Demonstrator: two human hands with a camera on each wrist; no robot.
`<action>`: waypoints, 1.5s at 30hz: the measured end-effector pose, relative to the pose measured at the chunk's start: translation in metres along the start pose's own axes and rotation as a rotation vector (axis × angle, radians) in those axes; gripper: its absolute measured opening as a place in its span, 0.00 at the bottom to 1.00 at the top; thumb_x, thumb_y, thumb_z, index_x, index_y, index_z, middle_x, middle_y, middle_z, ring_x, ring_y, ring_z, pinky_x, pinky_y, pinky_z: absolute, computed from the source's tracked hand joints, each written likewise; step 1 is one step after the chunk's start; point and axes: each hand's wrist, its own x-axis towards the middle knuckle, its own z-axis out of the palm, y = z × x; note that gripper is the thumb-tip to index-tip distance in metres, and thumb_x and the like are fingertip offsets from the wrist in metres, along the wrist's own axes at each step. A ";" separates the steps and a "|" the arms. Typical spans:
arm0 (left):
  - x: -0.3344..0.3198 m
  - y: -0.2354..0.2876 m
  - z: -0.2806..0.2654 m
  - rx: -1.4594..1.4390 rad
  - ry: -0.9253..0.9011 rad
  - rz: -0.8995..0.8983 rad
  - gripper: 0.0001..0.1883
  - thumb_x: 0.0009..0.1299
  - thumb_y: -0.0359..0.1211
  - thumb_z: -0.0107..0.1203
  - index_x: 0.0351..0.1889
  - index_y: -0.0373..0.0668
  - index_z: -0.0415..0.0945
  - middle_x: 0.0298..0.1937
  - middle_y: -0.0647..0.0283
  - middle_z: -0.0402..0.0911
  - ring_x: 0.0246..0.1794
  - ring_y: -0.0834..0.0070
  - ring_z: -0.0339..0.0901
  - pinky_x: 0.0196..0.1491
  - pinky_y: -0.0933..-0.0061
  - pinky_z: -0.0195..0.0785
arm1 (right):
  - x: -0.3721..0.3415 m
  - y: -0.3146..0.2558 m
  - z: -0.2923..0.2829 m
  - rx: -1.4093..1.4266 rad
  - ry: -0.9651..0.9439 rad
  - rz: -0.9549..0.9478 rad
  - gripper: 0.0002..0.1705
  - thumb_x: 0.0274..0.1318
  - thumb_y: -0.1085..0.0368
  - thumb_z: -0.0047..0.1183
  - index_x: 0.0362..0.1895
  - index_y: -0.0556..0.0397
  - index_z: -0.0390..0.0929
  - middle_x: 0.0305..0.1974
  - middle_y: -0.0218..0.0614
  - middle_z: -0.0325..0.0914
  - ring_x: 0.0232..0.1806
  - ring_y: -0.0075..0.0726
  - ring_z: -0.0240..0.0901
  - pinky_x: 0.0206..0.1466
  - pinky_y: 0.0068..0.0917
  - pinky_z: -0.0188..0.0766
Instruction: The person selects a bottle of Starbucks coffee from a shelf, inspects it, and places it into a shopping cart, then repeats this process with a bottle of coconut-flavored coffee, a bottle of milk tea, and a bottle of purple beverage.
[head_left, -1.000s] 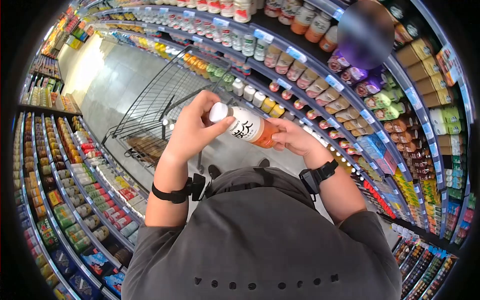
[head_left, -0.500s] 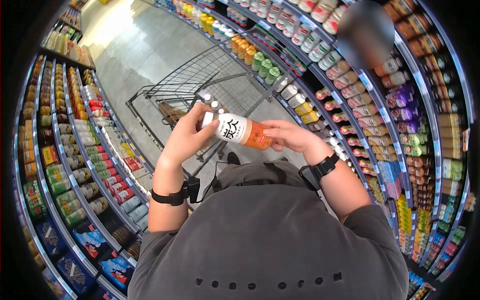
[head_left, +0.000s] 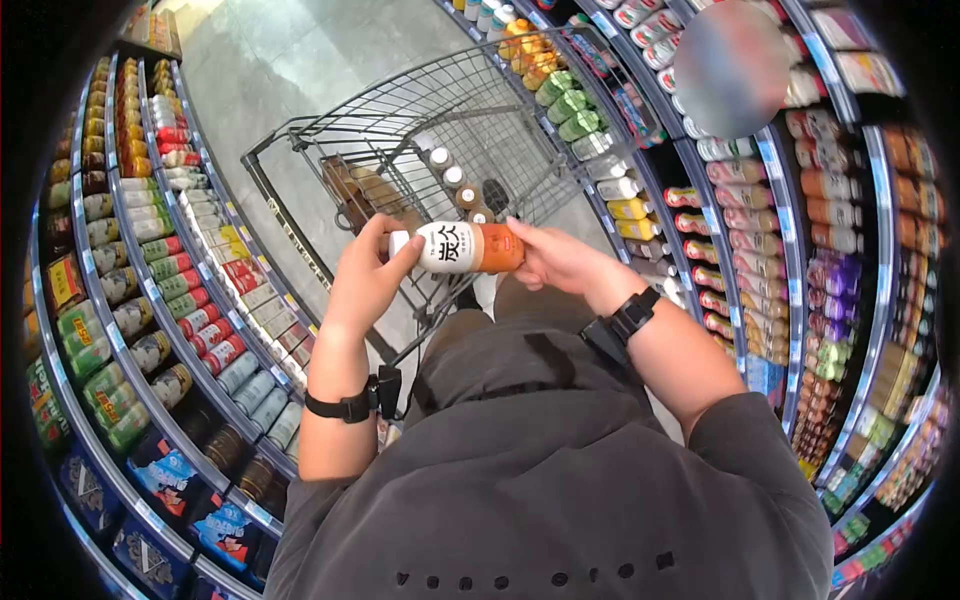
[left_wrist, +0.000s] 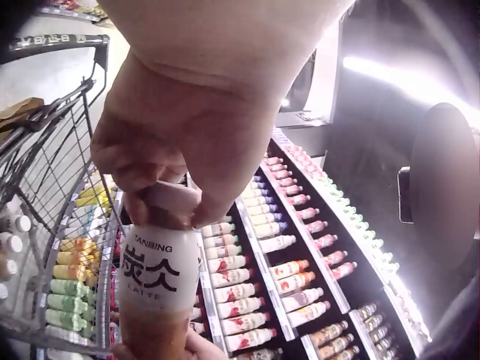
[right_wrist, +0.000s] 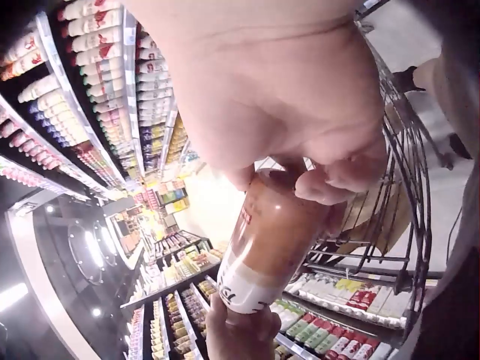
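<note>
A plastic latte bottle [head_left: 470,248] with a white and orange-brown label is held nearly level in front of the person's waist in the head view. The left hand [head_left: 362,285] pinches its white cap [head_left: 399,243] between thumb and fingers. At the other end, the right hand [head_left: 565,262] grips the base, thumb on the near side. In the left wrist view, the bottle [left_wrist: 159,262] shows black lettering and the word LATTE below the left hand [left_wrist: 187,127]. From the right wrist, the brown lower part of the bottle [right_wrist: 274,225] shows under the right hand's curled fingers [right_wrist: 341,176].
A wire shopping cart [head_left: 290,232] stands just ahead, with several white-capped bottles [head_left: 454,176] and a brown item [head_left: 360,190] in it. Drink shelves [head_left: 215,330] line the left side, and more packed shelves [head_left: 735,215] line the right. Grey floor [head_left: 270,60] runs ahead.
The head view has swung round, and the cart now shows larger, with the bottles inside it in plain sight. The held bottle has gone from tilted to nearly level; both hands keep hold of it.
</note>
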 end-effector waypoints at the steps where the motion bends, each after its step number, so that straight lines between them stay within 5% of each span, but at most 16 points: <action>1: 0.007 0.000 0.003 -0.049 0.037 -0.041 0.15 0.74 0.39 0.64 0.44 0.37 0.75 0.28 0.63 0.81 0.27 0.80 0.75 0.32 0.74 0.67 | 0.013 -0.006 -0.001 0.012 0.063 0.016 0.30 0.79 0.38 0.37 0.60 0.49 0.73 0.36 0.29 0.73 0.24 0.26 0.56 0.29 0.26 0.52; 6: 0.062 0.000 0.010 0.160 0.163 -0.029 0.14 0.73 0.38 0.64 0.46 0.38 0.77 0.25 0.60 0.82 0.25 0.77 0.77 0.31 0.72 0.68 | 0.092 -0.032 -0.049 0.037 0.139 0.065 0.29 0.80 0.39 0.35 0.58 0.50 0.75 0.35 0.29 0.73 0.25 0.27 0.63 0.30 0.29 0.57; 10: 0.125 -0.001 0.024 0.323 0.178 -0.237 0.18 0.72 0.44 0.63 0.53 0.43 0.80 0.23 0.58 0.83 0.26 0.63 0.84 0.33 0.63 0.74 | 0.164 -0.050 -0.099 0.135 0.088 -0.016 0.27 0.81 0.43 0.34 0.60 0.52 0.72 0.40 0.34 0.74 0.28 0.29 0.66 0.29 0.27 0.61; 15: 0.209 -0.025 0.047 0.607 0.262 -0.330 0.21 0.71 0.48 0.60 0.54 0.46 0.81 0.30 0.51 0.86 0.33 0.49 0.86 0.39 0.52 0.77 | 0.228 -0.082 -0.140 0.130 0.205 0.003 0.29 0.80 0.46 0.40 0.73 0.49 0.66 0.64 0.32 0.71 0.36 0.28 0.74 0.32 0.21 0.69; 17: 0.240 -0.047 0.050 0.656 0.274 -0.379 0.22 0.71 0.49 0.60 0.57 0.46 0.81 0.35 0.47 0.87 0.39 0.47 0.86 0.44 0.50 0.78 | 0.247 -0.087 -0.156 0.117 0.207 0.037 0.30 0.79 0.48 0.41 0.76 0.47 0.64 0.65 0.32 0.70 0.36 0.28 0.75 0.33 0.21 0.69; 23: 0.310 -0.104 0.066 0.716 0.300 -0.450 0.24 0.71 0.50 0.58 0.58 0.46 0.81 0.39 0.45 0.88 0.43 0.46 0.86 0.48 0.51 0.78 | 0.284 -0.104 -0.184 -0.054 0.185 0.077 0.37 0.75 0.58 0.46 0.83 0.46 0.53 0.71 0.44 0.65 0.44 0.32 0.80 0.36 0.24 0.73; 33: 0.371 -0.187 0.098 0.788 0.207 -0.596 0.29 0.73 0.53 0.55 0.68 0.50 0.77 0.53 0.47 0.86 0.55 0.49 0.83 0.58 0.52 0.75 | 0.328 -0.085 -0.225 0.054 0.127 0.113 0.38 0.71 0.62 0.49 0.82 0.48 0.55 0.62 0.43 0.72 0.43 0.32 0.81 0.36 0.26 0.74; 37: 0.390 -0.195 0.109 0.833 0.144 -0.751 0.32 0.73 0.54 0.55 0.70 0.50 0.75 0.58 0.49 0.85 0.59 0.52 0.82 0.60 0.53 0.74 | 0.336 -0.074 -0.232 0.090 0.133 0.113 0.38 0.71 0.63 0.48 0.82 0.49 0.54 0.61 0.44 0.73 0.42 0.33 0.81 0.35 0.27 0.75; 45: 0.400 -0.203 0.117 0.860 0.123 -0.755 0.33 0.73 0.56 0.54 0.70 0.48 0.75 0.59 0.50 0.84 0.61 0.52 0.81 0.61 0.54 0.74 | 0.343 -0.054 -0.231 0.090 0.181 0.111 0.39 0.68 0.67 0.44 0.82 0.54 0.52 0.66 0.46 0.71 0.41 0.34 0.83 0.33 0.27 0.76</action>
